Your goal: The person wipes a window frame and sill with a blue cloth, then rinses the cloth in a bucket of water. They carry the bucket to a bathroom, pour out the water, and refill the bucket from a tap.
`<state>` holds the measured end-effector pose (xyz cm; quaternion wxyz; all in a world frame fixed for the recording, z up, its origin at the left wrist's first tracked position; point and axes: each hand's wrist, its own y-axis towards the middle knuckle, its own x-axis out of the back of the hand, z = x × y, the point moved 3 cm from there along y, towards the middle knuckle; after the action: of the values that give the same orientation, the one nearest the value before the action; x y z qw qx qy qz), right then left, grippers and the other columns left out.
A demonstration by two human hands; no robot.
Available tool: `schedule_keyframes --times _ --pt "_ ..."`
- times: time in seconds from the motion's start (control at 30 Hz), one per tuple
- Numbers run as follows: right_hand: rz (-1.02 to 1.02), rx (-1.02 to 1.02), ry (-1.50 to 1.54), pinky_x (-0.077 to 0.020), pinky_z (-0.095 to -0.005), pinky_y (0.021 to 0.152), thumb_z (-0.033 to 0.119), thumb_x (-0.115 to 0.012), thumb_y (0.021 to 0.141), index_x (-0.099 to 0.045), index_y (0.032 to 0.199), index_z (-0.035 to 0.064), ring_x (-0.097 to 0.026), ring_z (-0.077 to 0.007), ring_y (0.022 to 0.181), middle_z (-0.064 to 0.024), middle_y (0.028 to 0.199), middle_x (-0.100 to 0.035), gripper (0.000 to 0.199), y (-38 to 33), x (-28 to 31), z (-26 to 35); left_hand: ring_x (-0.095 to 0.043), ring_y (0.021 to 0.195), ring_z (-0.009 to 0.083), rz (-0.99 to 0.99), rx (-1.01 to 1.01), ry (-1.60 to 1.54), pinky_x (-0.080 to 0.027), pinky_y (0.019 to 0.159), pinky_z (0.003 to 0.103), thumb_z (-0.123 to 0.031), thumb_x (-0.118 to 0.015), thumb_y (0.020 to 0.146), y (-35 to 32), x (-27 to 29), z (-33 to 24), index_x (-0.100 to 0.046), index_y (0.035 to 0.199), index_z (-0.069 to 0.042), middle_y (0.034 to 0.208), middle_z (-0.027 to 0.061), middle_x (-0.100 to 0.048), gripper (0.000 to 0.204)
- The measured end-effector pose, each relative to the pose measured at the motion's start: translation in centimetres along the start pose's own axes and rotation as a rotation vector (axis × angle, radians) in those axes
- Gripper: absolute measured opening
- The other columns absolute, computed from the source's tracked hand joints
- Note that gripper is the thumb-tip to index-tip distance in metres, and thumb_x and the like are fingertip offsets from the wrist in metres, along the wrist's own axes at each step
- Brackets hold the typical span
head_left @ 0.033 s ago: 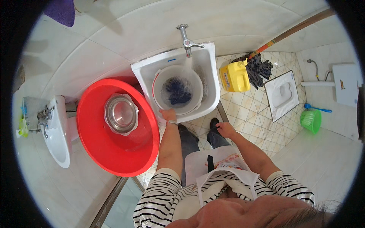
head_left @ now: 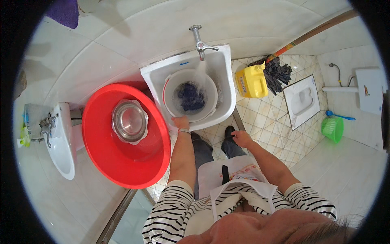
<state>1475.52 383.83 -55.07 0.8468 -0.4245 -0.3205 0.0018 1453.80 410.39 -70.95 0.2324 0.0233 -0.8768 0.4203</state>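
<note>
A white bucket (head_left: 214, 87) stands inside a white sink (head_left: 228, 77) against the wall. Dark blue cloth (head_left: 191, 96) lies in it, wet under water that sprays down from a chrome tap (head_left: 200, 46). My left hand (head_left: 180, 123) reaches over the sink's front left edge, its fingers closed at the near side of the bucket; their tips are partly hidden. Away from the sink, my right hand (head_left: 243, 139) hangs by my right leg, fingers curled, with nothing visible in it.
A large red tub (head_left: 126, 171) with metal basins (head_left: 130, 120) is left of the sink, beside a washbasin (head_left: 63, 150). To the right are a yellow jug (head_left: 252, 83), a dark mop (head_left: 278, 75), a squat toilet (head_left: 301, 101) and a green basket (head_left: 332, 129).
</note>
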Motion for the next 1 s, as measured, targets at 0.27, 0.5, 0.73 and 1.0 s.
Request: schedule_keyframes --times 0.27,0.5,0.73,1.0 --pt "0.049 0.017 0.015 -0.0501 -0.0430 0.086 0.017 -0.054 0.081 -0.066 0.110 0.0091 -0.063 -0.0357 0.096 -0.0192 0.103 -0.066 0.032 0.4 -1.8 -1.2 -0.057 0.095 0.0376 0.168 0.189 -0.334 -0.057 0.073 0.051 0.000 -0.054 0.078 -5.0 -4.0 0.0 -0.020 0.129 -0.006 0.121 0.0211 -0.043 0.062" --pt "-0.018 0.032 -0.018 -0.0505 -0.0437 0.083 0.016 -0.055 0.079 -0.067 0.106 0.0077 -0.063 -0.0374 0.094 -0.0197 0.099 -0.066 0.031 0.6 -1.4 -0.8 -0.060 0.083 0.0330 0.140 0.044 -0.254 -0.054 0.063 0.044 -0.006 -0.059 0.077 -5.2 -3.5 -1.0 -0.044 0.118 -0.003 0.100 0.0163 -0.055 0.044" --pt "-0.007 0.065 -0.061 -0.0501 -0.0420 0.083 0.018 -0.057 0.079 -0.067 0.105 0.0073 -0.063 -0.0341 0.092 -0.0180 0.099 -0.067 0.029 0.0 -0.1 0.3 -0.060 0.066 0.0235 1.045 0.045 -0.896 -0.048 0.052 0.041 -0.019 -0.059 0.081 -1.4 3.0 3.0 -0.059 0.109 -0.004 0.073 0.0071 -0.060 0.032" --pt "-0.093 0.112 -0.033 -0.0493 -0.0432 0.085 0.015 -0.056 0.075 -0.069 0.100 0.0070 -0.063 -0.0358 0.094 -0.0182 0.099 -0.067 0.029 -3.5 -0.1 0.4 -0.057 0.053 0.0184 0.520 0.031 -0.041 -0.046 0.044 0.030 -0.010 -0.058 0.079 -13.7 11.3 3.9 -0.061 0.081 -0.006 0.062 0.0054 -0.056 0.006"
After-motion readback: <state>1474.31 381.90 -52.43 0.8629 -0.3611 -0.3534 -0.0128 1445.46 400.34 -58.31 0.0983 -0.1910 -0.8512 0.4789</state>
